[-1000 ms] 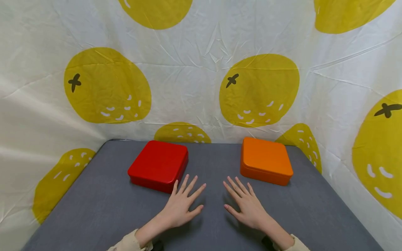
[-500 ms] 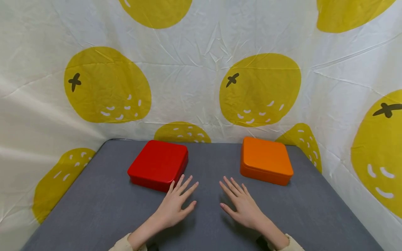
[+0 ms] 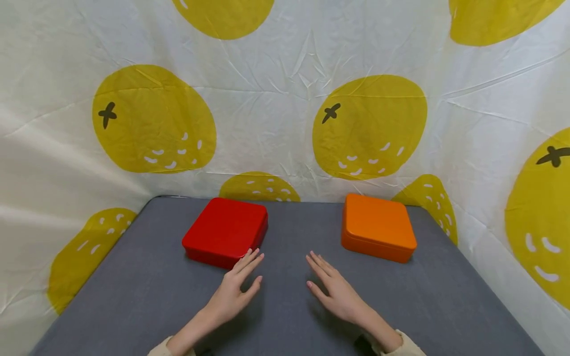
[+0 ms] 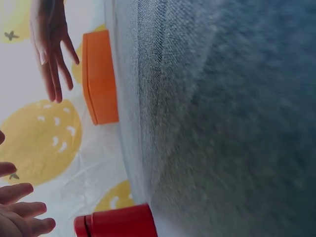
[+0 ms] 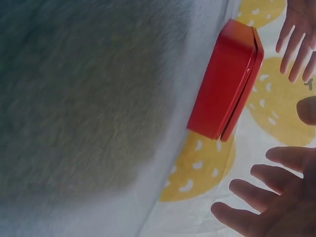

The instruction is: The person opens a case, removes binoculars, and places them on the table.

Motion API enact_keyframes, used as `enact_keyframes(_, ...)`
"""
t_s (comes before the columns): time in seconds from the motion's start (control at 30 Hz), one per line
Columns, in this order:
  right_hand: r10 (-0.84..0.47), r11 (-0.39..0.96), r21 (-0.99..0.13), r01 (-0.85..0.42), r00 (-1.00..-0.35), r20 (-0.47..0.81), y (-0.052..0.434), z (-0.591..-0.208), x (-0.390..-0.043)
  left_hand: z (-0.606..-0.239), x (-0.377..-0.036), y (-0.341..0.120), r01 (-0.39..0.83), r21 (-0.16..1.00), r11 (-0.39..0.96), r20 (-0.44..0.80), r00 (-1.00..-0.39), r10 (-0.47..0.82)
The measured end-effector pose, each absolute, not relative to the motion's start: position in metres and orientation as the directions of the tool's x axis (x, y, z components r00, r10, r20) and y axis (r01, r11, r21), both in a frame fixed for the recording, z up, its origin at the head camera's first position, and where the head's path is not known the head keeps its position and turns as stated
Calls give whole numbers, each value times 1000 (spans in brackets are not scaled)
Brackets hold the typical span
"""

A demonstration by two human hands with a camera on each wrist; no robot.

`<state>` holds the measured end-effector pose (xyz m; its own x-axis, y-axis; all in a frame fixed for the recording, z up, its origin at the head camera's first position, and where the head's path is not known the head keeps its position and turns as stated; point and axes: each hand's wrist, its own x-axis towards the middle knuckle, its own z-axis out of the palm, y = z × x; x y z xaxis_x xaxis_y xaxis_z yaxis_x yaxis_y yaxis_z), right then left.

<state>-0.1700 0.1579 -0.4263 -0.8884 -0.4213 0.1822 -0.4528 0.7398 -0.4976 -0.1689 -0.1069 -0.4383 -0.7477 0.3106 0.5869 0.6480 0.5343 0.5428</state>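
A pale cloth [image 3: 262, 128] printed with yellow fruit shapes is hanging on the left, running behind the grey tabletop [image 3: 287, 321] and round to the right, seemingly screening the work area. On the tabletop's left half, towards the back, a red box [image 3: 224, 230] is lying flat with its lid on; its broad base is probably making it steady. Nearer the person, the left hand [image 3: 229, 296] is hovering, its fingers slightly apart and gripping nothing. In the head view its fingertips are overlapping the red box's near corner, but the wrist views are showing hand and box apart. Next along, the right hand [image 3: 338, 296] is hovering too, its fingers spreading apart in the right wrist view and holding nothing. The 2 hands are mirroring each other across bare tabletop, a pose that is presumably leaving both boxes undisturbed. Farthest right, an orange box [image 3: 378, 222] is lying flat near the back, well apart from the red box and sitting beyond the right hand's reach.
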Motion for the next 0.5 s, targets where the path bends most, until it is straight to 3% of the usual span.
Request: enact_keyframes(0.5, -436, 586, -674, -449, -877, 205, 139, -421, -172, -425, -165, -135, 670, 563, 483, 743, -667, 59)
